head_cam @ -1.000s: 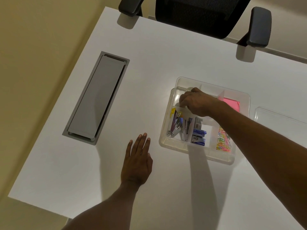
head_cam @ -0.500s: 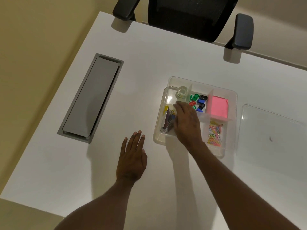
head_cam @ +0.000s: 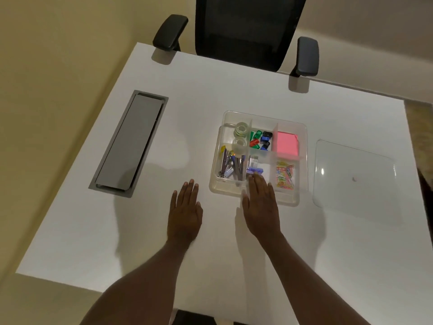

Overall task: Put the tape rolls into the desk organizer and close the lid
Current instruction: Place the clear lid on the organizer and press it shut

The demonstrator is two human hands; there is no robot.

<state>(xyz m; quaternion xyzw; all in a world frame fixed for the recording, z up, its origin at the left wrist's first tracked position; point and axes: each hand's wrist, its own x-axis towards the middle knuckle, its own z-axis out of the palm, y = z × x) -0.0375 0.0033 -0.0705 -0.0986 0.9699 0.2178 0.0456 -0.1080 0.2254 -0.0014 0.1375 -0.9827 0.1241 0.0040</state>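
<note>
The clear desk organizer stands open on the white desk. Two clear tape rolls lie in its far-left compartment: one at the back, one just in front of it. The clear lid lies flat on the desk to the right of the organizer. My right hand is flat and open, palm down, its fingertips over the organizer's near edge. My left hand rests flat and open on the desk, left of the organizer. Neither hand holds anything.
Other compartments hold coloured clips, a pink note pad, staplers and staples, and paper clips. A grey cable hatch is set into the desk at left. A black office chair stands beyond the far edge.
My right hand has let go of a tape roll in the far-left compartment and drawn back toward me to the organizer's near edge. The left hand stayed flat on the desk.
</note>
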